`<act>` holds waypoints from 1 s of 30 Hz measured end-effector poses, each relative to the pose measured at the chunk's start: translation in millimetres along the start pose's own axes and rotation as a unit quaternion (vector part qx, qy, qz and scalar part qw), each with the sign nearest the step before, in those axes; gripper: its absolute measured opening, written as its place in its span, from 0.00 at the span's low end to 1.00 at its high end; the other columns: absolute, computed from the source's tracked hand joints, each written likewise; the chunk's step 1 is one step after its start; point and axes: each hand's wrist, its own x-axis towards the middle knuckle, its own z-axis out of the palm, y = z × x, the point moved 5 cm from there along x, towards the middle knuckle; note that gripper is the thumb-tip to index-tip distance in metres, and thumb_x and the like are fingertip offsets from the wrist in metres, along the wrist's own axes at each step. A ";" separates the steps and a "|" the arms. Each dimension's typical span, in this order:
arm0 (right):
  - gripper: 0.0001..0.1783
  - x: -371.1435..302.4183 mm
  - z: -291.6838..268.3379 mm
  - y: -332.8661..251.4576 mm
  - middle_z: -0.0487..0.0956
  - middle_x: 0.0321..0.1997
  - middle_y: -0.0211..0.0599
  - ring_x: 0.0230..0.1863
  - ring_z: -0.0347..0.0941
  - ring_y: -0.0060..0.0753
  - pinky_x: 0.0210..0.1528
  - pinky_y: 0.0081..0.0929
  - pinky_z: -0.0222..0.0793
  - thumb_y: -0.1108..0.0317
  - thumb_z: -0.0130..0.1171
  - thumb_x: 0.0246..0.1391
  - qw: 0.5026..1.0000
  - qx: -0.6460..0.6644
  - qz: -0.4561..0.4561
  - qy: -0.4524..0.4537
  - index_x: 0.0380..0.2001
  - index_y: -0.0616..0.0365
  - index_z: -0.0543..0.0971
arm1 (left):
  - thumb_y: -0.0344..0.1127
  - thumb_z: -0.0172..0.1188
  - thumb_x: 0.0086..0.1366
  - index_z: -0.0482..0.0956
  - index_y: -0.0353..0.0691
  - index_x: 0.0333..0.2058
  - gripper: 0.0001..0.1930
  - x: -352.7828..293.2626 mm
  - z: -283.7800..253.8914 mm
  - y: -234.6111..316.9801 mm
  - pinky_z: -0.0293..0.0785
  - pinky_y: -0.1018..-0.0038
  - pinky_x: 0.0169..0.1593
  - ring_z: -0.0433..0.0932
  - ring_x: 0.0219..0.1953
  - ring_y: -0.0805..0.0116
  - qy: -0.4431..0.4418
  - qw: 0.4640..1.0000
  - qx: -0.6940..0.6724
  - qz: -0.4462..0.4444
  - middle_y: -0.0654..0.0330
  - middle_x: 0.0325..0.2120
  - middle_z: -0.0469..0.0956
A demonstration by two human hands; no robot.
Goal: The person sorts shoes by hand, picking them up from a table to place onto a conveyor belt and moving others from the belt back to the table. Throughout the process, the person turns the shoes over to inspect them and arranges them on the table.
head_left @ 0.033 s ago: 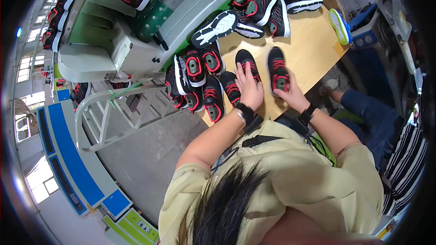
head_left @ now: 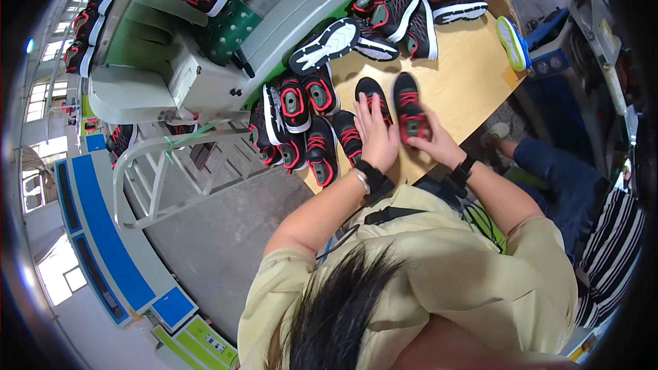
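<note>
Black fabric-looking sneaker with red laces (head_left: 406,90), frame centre: right hand (head_left: 439,145) is gripping its heel, fingers curled; left hand (head_left: 380,138) is resting, fingers extended, on matching black-and-red sneaker (head_left: 371,88). Risk: slackening heel grip, sneaker tipping.

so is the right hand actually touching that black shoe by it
Touching: the head view shows the right hand at the heel end of the black shoe, thumb over the heel, fingers along its right side.

Shoes (head_left: 321,147) sit on the table (head_left: 473,68) — a machine (head_left: 130,92) behind (left)
</note>
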 end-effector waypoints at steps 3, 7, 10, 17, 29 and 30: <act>0.34 42.8 -18.2 -27.1 0.67 0.65 0.49 0.61 0.70 0.36 0.62 0.31 0.67 0.72 0.61 0.59 0.993 -0.114 -0.012 -0.040 0.67 0.61 0.61 | 0.27 0.59 0.60 0.48 0.32 0.69 0.41 -10.6 -14.7 25.1 0.44 0.53 0.72 0.43 0.72 0.35 -0.016 0.986 -0.098 0.135 0.36 0.70 0.41; 0.25 115.4 -45.0 -111.3 0.68 0.63 0.62 0.64 0.67 0.54 0.66 0.37 0.64 0.75 0.54 0.55 0.860 -0.420 -0.257 0.134 0.57 0.68 0.71 | 0.29 0.60 0.60 0.45 0.29 0.69 0.43 -16.9 0.2 31.6 0.48 0.57 0.72 0.46 0.71 0.36 -0.071 0.988 -0.106 0.091 0.35 0.70 0.41; 0.47 157.4 -64.2 -89.9 0.52 0.74 0.58 0.74 0.48 0.61 0.73 0.43 0.49 0.69 0.64 0.48 0.768 -0.578 -0.203 0.186 0.69 0.65 0.54 | 0.32 0.60 0.60 0.39 0.23 0.68 0.46 -8.3 30.0 35.3 0.45 0.57 0.73 0.41 0.72 0.34 -0.091 0.981 -0.164 0.045 0.30 0.69 0.38; 0.51 143.7 -77.3 -103.7 0.59 0.69 0.61 0.68 0.58 0.61 0.70 0.47 0.55 0.77 0.64 0.41 0.709 -0.604 -0.270 0.244 0.70 0.58 0.54 | 0.39 0.66 0.57 0.30 0.22 0.68 0.56 21.4 67.5 -4.2 0.40 0.63 0.74 0.37 0.73 0.37 -0.065 0.973 -0.187 -0.122 0.27 0.68 0.37; 0.44 -4.4 -59.2 -27.1 0.61 0.68 0.48 0.67 0.61 0.39 0.67 0.31 0.59 0.78 0.57 0.48 0.976 -0.207 -0.005 0.073 0.70 0.58 0.54 | 0.23 0.63 0.49 0.51 0.41 0.68 0.47 58.2 42.4 -4.8 0.65 0.60 0.64 0.69 0.58 0.47 -0.059 0.910 -0.328 -0.245 0.39 0.58 0.63; 0.44 -3.6 -64.9 -21.9 0.60 0.69 0.48 0.67 0.60 0.38 0.66 0.31 0.60 0.77 0.57 0.50 0.989 -0.086 0.070 0.098 0.70 0.57 0.54 | 0.24 0.64 0.50 0.53 0.42 0.68 0.46 53.9 -1.2 3.4 0.70 0.62 0.60 0.76 0.52 0.53 -0.165 0.840 -0.407 -0.317 0.43 0.53 0.70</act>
